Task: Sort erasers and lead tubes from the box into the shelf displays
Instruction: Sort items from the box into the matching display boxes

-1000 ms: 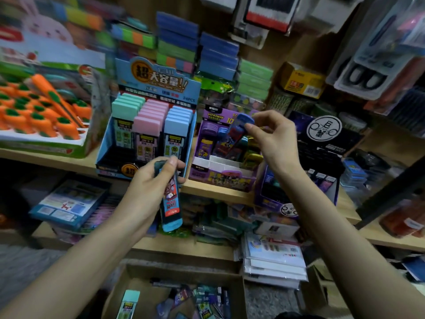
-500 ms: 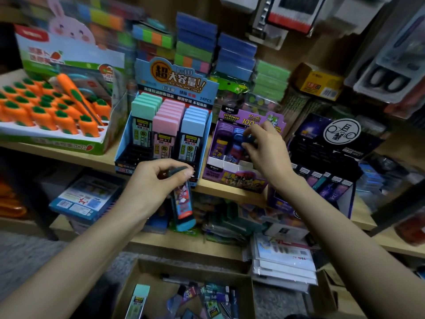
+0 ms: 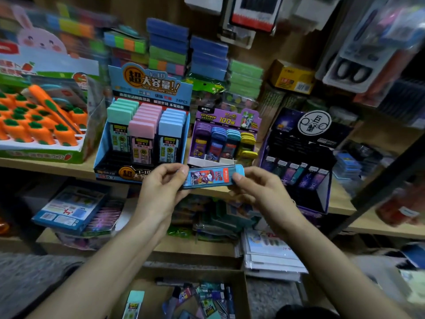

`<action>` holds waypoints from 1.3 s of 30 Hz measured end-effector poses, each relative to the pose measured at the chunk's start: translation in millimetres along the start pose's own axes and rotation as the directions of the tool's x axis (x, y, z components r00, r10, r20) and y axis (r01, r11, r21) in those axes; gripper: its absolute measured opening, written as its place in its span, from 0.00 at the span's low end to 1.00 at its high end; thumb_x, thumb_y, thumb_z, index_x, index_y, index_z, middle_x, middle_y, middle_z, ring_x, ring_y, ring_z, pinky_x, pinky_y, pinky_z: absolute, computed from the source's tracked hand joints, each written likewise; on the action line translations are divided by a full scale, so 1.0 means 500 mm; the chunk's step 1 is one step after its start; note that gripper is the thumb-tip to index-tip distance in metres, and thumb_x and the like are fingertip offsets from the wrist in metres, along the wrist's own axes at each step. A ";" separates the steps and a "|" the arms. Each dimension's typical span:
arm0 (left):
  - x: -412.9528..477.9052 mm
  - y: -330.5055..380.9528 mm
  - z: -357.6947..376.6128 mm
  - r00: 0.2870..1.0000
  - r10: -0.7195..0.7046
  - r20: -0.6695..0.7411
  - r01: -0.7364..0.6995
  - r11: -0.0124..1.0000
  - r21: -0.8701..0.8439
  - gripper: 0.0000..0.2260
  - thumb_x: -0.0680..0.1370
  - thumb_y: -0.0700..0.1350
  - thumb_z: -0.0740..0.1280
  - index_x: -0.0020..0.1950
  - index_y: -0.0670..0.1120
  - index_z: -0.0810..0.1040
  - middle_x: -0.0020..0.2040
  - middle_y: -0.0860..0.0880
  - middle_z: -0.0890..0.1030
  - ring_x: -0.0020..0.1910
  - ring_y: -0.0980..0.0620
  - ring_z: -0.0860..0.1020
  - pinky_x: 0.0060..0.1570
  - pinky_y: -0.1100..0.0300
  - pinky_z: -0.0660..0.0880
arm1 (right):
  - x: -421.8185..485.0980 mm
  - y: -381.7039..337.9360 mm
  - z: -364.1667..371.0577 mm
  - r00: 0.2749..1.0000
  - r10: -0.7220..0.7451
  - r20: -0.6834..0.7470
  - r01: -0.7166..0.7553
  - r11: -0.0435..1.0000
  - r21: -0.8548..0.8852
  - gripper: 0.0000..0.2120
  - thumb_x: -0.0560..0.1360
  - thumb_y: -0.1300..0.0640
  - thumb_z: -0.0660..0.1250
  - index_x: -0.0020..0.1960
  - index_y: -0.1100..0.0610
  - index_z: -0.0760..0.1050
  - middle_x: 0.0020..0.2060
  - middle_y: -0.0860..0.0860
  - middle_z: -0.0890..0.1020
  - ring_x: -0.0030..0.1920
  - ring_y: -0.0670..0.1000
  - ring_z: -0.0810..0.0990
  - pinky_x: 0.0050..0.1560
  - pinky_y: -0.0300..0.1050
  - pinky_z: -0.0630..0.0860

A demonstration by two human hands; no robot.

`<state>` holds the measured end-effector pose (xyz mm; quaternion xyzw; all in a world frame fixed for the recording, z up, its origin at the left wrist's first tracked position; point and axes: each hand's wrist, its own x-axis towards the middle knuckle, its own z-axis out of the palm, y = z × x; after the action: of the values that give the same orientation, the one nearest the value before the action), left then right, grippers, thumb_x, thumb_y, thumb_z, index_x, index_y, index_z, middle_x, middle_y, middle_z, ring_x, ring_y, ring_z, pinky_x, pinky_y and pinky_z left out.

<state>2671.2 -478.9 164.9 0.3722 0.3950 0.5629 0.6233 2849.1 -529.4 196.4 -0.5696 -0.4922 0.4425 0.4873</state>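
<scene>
The left hand [image 3: 161,192] is pinching one end of the blue lead tube [image 3: 211,176] and the right hand [image 3: 259,192], back from the purple display [image 3: 226,122], is now pinching the other, holding it level before that display, likely for slotting in.

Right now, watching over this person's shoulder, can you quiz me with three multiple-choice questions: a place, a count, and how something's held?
1. Where is the cardboard box? A. On the top shelf. B. Below the shelves, at the view's bottom. C. Among the carrots.
2. How many colour columns stand in the blue display? A. One. B. Five. C. Three.
3. How is the blue lead tube held? A. By both hands, one at each end. B. By one hand alone. C. It lies in the box.

1 B: it sits under the shelves. 2 C: green, pink and blue columns. 3 A: the left hand and right hand pinch its ends.
</scene>
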 end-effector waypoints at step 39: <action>0.067 -0.035 -0.012 0.780 0.094 0.618 -0.622 0.016 0.783 0.23 0.79 0.48 0.63 0.72 0.47 0.64 0.74 0.52 0.60 0.74 0.54 0.58 0.72 0.58 0.60 | 0.234 -0.070 -0.067 0.836 -0.545 -0.055 0.380 0.649 -0.659 0.05 0.73 0.60 0.70 0.49 0.58 0.79 0.41 0.51 0.82 0.43 0.49 0.79 0.46 0.45 0.75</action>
<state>2674.6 -447.2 143.9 0.8776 0.4121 0.2155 0.1164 2892.0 -416.0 232.7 -0.6021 -0.6746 0.0387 0.4253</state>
